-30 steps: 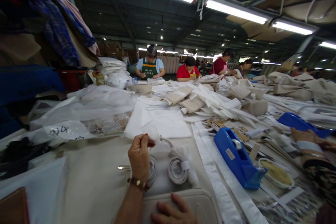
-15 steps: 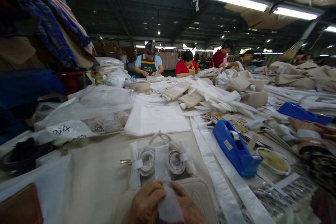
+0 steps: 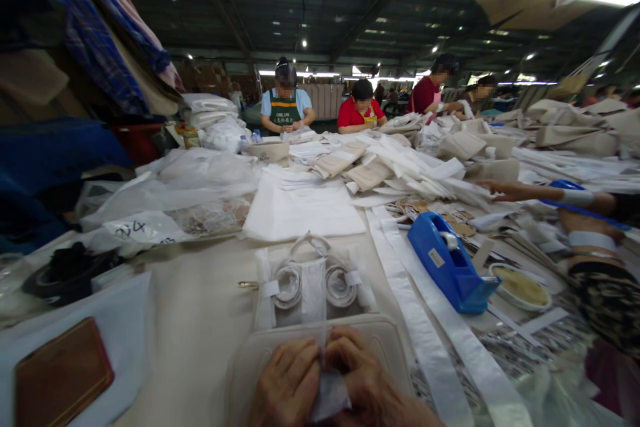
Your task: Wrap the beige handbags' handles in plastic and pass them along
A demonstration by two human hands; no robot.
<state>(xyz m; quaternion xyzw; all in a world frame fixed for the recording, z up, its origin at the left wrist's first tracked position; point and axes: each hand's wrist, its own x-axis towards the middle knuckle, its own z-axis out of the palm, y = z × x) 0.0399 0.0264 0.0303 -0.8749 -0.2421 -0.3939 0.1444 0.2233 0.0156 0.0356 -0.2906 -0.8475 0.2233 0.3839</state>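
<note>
A pale beige bag (image 3: 395,340) lies in front of me, its flap toward me and its back part covered in thin white wrapping. Two rolled straps, the left coil (image 3: 287,285) and the right coil (image 3: 341,284), stand on it with white bands round them. Between them runs a translucent white strip (image 3: 314,290) that comes down to my fingers. My left hand (image 3: 290,377) pinches this strip from the left. From the right, my right hand (image 3: 357,370) grips it with bent fingers. The strip's loose end (image 3: 331,395) hangs between both hands.
A blue tape dispenser (image 3: 447,263) stands right of the bag, beside long white strips (image 3: 415,307) and a bowl (image 3: 523,287). White sheets (image 3: 305,207) lie behind. A brown phone-like object (image 3: 63,373) is at left. A co-worker's arm (image 3: 595,247) reaches in from the right.
My hands have drawn closer together on the strip, and more of the bag's flap shows. At right, a co-worker's arm now stretches over the pile. The camera view has shifted slightly.
</note>
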